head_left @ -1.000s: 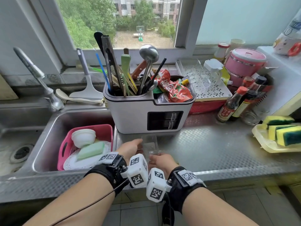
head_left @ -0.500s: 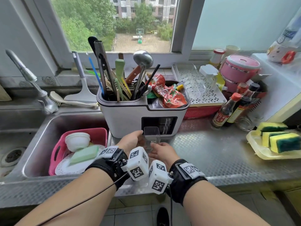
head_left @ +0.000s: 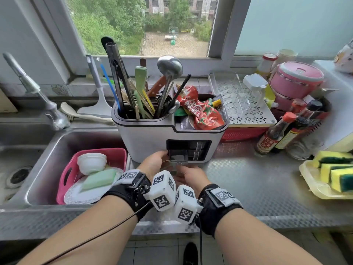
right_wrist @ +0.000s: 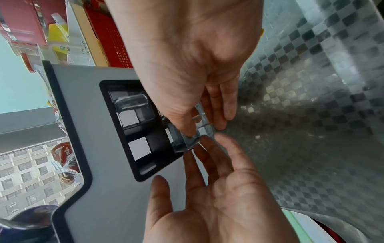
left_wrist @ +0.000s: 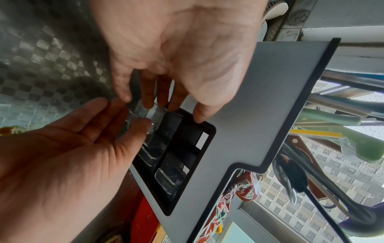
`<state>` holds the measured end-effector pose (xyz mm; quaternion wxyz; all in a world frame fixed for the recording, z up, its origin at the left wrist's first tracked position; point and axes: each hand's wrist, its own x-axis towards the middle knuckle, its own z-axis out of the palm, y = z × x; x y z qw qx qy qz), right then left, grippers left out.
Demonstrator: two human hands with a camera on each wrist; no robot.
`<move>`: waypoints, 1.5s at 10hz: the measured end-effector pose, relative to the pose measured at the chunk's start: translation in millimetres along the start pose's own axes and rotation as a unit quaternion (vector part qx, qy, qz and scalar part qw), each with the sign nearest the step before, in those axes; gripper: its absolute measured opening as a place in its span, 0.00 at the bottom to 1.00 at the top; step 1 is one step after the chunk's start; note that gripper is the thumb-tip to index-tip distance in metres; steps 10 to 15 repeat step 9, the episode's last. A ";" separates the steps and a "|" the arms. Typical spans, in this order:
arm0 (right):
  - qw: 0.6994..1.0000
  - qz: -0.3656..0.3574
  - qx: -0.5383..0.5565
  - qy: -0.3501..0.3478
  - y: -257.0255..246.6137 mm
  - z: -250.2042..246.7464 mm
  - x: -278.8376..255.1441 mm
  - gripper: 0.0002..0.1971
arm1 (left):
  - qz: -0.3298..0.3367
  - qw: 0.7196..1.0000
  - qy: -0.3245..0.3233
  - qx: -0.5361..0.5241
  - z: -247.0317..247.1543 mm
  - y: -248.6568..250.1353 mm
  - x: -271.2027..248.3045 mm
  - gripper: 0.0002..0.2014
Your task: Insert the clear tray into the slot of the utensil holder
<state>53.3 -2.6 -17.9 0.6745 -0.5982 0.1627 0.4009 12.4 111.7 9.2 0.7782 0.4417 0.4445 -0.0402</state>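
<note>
The left hand point(head_left: 152, 163) pinches the clear tray point(head_left: 178, 156) at its left side, thumb on the utensil holder point(head_left: 149, 138). The tray's long axis runs near-to-far, far end inside the slot point(head_left: 189, 150) at its lower left. The right hand point(head_left: 191, 176) pinches the near end, above bare steel counter point(head_left: 248, 178).

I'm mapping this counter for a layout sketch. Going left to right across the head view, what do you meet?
Tap → pink basket in the sink → utensil holder → white drain rack → pink pot → sponges.
</note>
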 end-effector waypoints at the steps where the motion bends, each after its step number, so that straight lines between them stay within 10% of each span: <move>1: 1.000 0.010 -0.006 0.005 -1.2 1.5 3.7 0.18 | 0.002 1.000 0.000 -0.016 0.0 1.0 6.1 0.14; 15: 0.997 -0.047 -0.047 -0.044 -21.9 7.6 -21.3 0.02 | 0.038 0.995 -0.024 -0.091 -1.8 5.9 -6.5 0.08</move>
